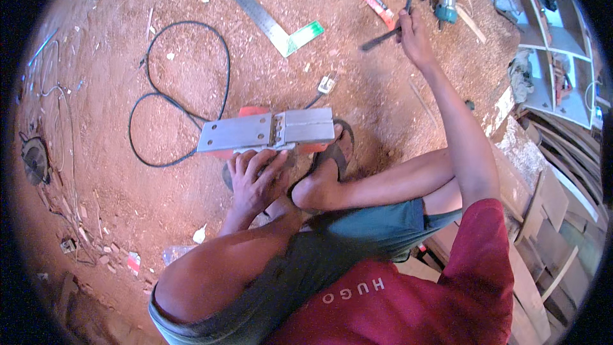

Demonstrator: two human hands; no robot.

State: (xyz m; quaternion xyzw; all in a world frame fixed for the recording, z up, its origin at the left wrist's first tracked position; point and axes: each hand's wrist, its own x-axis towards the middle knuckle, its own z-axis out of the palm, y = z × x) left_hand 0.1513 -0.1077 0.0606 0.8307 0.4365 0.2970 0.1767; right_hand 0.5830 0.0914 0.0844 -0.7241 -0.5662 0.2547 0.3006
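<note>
An electric hand planer (237, 133), red-bodied, lies upside down over my feet with its grey metal sole facing up. My left hand (257, 176) grips its near side, fingers bent against the edge below the blade slot; the thumb is hidden. My right hand (414, 37) is stretched out far to the right. Its closed fingers hold a dark L-shaped bar (382, 40), one leg pointing away and the other to the left. Close beside that hand lie a teal and grey power tool (446, 3) and a red and white tube (377, 6).
A steel carpenter's square (255, 16) with a green and white handle lies beyond the planer. The black cord (228, 76) loops at left, and a plug (327, 83) lies near the planer. Shavings cover the reddish ground. At right stand white shelves (565, 45) and stacked boards (543, 211).
</note>
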